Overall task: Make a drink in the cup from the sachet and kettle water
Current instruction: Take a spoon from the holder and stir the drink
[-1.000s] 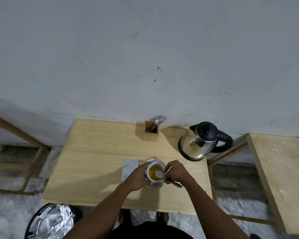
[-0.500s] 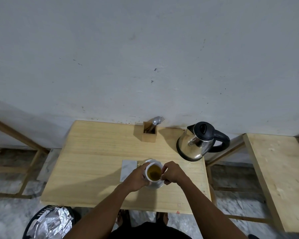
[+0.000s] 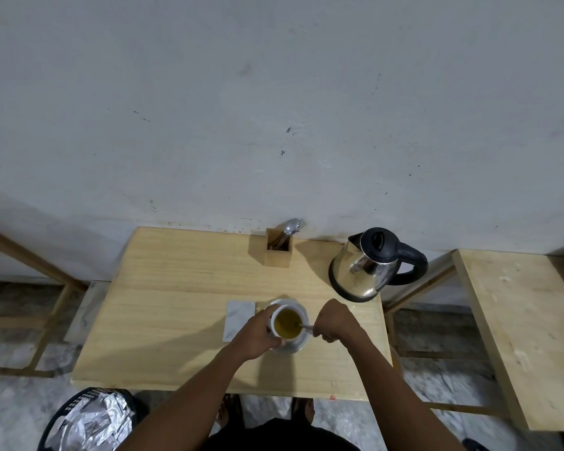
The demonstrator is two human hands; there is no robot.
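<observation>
Fingers of the right hand point(image 3: 334, 322) are curled tight around the handle of a spoon point(image 3: 306, 327), whose bowl end dips into the yellow-brown drink in the cup point(image 3: 285, 325). On the other side, the left hand point(image 3: 258, 333) wraps the left wall of the white cup, steadying it. Beneath the cup sits a pale saucer point(image 3: 298, 345), its rim showing at the far and right sides.

Just left of the saucer, touching or nearly touching its edge, a white marbled square tile point(image 3: 236, 319) lies flat on the wooden table point(image 3: 163, 304). Cup and saucer stand toward the near right part of the tabletop. Far right on the table, close to the wall, stands a steel kettle point(image 3: 362, 271) with a black lid and a black handle pointing right. To its left at the far edge, a small wooden holder point(image 3: 277, 252) carries upright cutlery, a spoon bowl and fork tines visible above it.

On the floor at near left, a dark basket point(image 3: 88, 421) holds crumpled silvery foil. A second wooden surface point(image 3: 518, 320) stands apart at the right.
</observation>
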